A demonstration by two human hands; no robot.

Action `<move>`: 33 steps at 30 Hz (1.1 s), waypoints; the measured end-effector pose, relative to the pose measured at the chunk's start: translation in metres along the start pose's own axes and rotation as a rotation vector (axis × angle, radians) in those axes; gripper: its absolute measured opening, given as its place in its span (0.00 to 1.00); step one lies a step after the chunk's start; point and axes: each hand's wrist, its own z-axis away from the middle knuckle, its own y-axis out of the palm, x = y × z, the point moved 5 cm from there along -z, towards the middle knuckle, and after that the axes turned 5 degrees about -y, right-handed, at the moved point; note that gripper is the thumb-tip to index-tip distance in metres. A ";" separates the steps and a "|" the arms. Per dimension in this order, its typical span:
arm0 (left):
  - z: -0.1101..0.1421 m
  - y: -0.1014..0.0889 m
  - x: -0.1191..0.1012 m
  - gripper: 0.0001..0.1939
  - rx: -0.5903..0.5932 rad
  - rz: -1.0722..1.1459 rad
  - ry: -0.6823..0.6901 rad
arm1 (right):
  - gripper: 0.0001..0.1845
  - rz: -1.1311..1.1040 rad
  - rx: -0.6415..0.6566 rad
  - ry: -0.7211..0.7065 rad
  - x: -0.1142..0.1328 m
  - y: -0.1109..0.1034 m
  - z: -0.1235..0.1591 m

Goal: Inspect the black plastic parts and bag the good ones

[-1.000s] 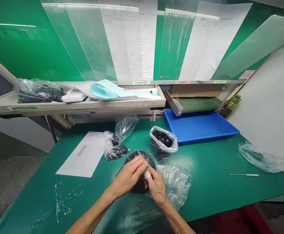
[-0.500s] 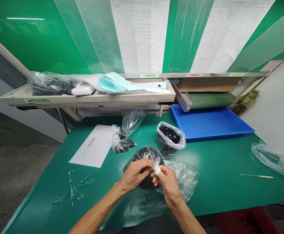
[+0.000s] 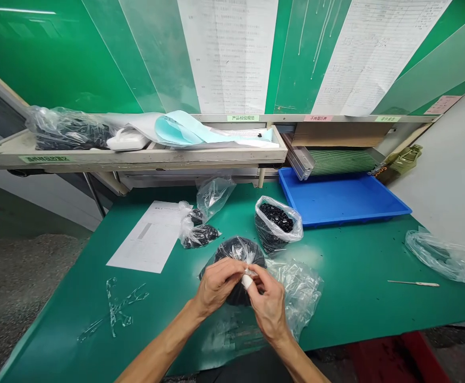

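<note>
Head view has shifted slightly since the earlier frame, and the left hand (image 3: 218, 284) and right hand (image 3: 270, 308) stay together at one bag. Both hands are closed, gripping the gathered neck of one clear bag of black pieces (image 3: 238, 249), which sits directly beneath them on the green bench mat (image 3: 347, 303). One white fingertip wrap (image 3: 248, 282) shows between the hands; which hand wears it cannot be told.

Other items, counted: one open bag of black pieces (image 3: 274, 226) just ahead of the right hand; one small bag of black pieces (image 3: 198, 235) ahead of the left hand; one loose clear bag (image 3: 299, 292) just beside the right hand; one paper sheet (image 3: 148, 236) ahead of the left hand; one blue tray (image 3: 336, 208) well ahead of the right hand.
</note>
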 end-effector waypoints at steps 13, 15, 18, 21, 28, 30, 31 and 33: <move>0.010 -0.005 0.005 0.09 -0.006 -0.051 -0.005 | 0.09 -0.455 0.519 0.358 0.000 0.003 -0.021; 0.013 -0.002 0.001 0.10 -0.020 -0.105 -0.032 | 0.11 -0.517 0.571 0.392 0.000 0.003 -0.022; 0.019 -0.002 -0.006 0.10 -0.064 -0.219 -0.047 | 0.14 -0.574 0.587 0.421 0.000 0.003 -0.023; 0.022 -0.003 -0.010 0.10 -0.085 -0.298 -0.025 | 0.15 -0.564 0.557 0.433 -0.001 0.003 -0.025; 0.011 -0.003 -0.018 0.12 0.030 -0.353 0.079 | 0.16 -0.520 0.547 0.406 -0.002 0.003 -0.028; 0.008 -0.003 -0.017 0.11 0.054 -0.377 0.096 | 0.16 -0.509 0.532 0.404 -0.006 0.004 -0.029; 0.006 -0.003 -0.017 0.11 0.060 -0.387 0.104 | 0.16 -0.501 0.516 0.402 -0.008 0.005 -0.028; 0.006 -0.002 -0.014 0.09 0.068 -0.403 0.105 | 0.16 -0.481 0.475 0.391 -0.013 0.006 -0.028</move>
